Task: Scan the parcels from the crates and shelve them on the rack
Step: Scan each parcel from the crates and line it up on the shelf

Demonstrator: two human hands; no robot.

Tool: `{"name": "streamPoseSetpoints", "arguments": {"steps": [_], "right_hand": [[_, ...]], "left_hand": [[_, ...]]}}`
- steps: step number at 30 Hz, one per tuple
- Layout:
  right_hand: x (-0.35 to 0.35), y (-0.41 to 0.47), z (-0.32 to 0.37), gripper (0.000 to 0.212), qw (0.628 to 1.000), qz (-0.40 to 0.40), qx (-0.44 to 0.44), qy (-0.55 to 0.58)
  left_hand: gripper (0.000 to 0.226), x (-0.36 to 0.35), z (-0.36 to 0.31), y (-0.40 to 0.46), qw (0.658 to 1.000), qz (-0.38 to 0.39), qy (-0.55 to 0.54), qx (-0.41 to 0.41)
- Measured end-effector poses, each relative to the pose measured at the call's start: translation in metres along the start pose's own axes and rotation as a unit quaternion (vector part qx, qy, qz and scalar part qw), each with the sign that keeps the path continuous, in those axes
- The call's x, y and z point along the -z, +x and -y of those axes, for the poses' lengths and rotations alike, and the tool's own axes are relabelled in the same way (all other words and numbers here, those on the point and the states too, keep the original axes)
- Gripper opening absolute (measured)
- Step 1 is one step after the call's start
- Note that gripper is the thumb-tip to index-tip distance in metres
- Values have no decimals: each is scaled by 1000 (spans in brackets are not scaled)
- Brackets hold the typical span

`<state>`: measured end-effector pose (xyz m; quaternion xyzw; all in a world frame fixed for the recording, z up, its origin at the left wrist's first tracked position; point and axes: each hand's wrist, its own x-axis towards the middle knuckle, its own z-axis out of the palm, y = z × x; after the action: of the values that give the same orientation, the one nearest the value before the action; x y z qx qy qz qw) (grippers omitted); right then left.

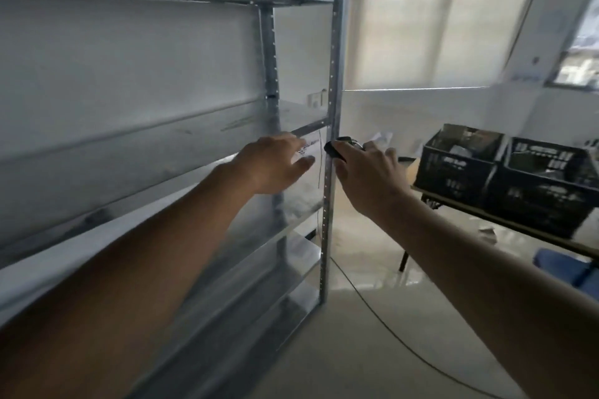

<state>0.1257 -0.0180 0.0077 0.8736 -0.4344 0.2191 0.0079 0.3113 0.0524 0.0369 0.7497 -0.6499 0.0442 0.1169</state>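
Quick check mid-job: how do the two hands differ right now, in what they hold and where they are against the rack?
The left hand reaches over the shelf with straight fingers on a white labelled parcel; the right hand curls round a small black scanner. The left hand is inside the rack, left of its front post; the right hand is just outside that post, nearer the black crates. Both are outstretched at about the same height.

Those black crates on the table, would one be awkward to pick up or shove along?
The black crates look like stiff moulded plastic, so one should probably keep its shape when lifted. Things lie inside, so it may feel heavier than it looks. Wide and low on the table, it seems likelier to slide than tip if pushed.
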Motion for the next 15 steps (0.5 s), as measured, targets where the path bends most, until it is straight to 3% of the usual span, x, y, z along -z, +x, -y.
{"name": "streamPoseSetpoints", "arguments": {"steps": [9,15], "right_hand": [[-13,35,-154,43,989,-6,-145,-24],[-31,84,-247,44,972,-12,-231,-40]], "left_hand": [[55,-66,-108,149,990,45,-53,-120],[64,-120,-155,278,978,61,-67,-189]]}}
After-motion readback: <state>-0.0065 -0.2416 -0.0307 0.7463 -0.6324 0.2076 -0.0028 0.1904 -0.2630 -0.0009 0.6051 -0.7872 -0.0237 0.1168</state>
